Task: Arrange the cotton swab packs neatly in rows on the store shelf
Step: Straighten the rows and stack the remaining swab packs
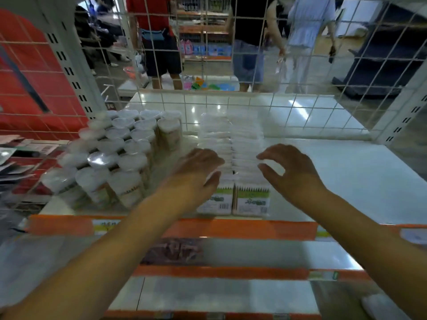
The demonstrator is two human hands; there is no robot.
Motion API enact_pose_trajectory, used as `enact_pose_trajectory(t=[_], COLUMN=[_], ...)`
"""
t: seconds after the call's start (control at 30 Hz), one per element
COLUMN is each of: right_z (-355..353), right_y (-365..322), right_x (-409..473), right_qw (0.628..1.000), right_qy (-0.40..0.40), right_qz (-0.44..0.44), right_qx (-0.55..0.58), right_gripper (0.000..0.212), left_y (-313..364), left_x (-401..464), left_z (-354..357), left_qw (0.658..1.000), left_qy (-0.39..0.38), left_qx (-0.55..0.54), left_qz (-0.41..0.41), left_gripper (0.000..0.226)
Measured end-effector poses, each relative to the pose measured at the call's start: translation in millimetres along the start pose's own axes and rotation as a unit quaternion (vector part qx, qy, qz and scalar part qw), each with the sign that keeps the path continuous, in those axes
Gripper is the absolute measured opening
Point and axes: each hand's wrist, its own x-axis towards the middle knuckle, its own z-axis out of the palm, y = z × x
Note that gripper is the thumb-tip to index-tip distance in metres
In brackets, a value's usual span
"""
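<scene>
Both bare forearms reach up from the lower corners of the view, over the orange-edged shelves below, toward the white shelf (335,181). At the left forearm's end, the left hand (196,172) lies palm down on the left row of cotton swab packs (233,162); its fingers are fairly straight and spread over the tops of the packs, and the thumb points right, across the front pack. Motion blur softens that hand, so how firmly it presses cannot be told. To its right, the right hand (291,174) hovers at the right edge of the right row, its fingers loosely curled and its thumb apart from them, gripping nothing; whether the fingertips touch the packs is unclear.

Those packs stand in two touching rows that run from the shelf's front edge back to the wire grid (254,65) behind, with green-and-white labels facing forward on the two front packs. Just left of them a block of clear round tubs with white lids (111,153) stands in several rows. Beyond the grid, people stand in the store aisle.
</scene>
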Motion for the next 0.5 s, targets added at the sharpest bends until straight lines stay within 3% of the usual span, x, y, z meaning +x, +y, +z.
enact_pose_trajectory(t=[0.1, 0.33, 0.5], right_z=[12, 28, 33], right_y=[3, 11, 16], right_x=[-29, -37, -38], right_qw=[0.995, 0.994, 0.992], right_qy=[0.015, 0.048, 0.025], right_qz=[-0.087, -0.089, -0.106], right_qx=[-0.052, -0.031, -0.070], right_gripper=[0.032, 0.028, 0.035], left_y=[7, 6, 2], left_x=[-26, -38, -36], left_z=[15, 46, 50], left_qw=[0.996, 0.992, 0.988], left_qy=[0.030, 0.085, 0.125], left_qx=[0.041, 0.075, 0.068], left_qz=[0.068, 0.054, 0.064], left_gripper=[0.030, 0.033, 0.030])
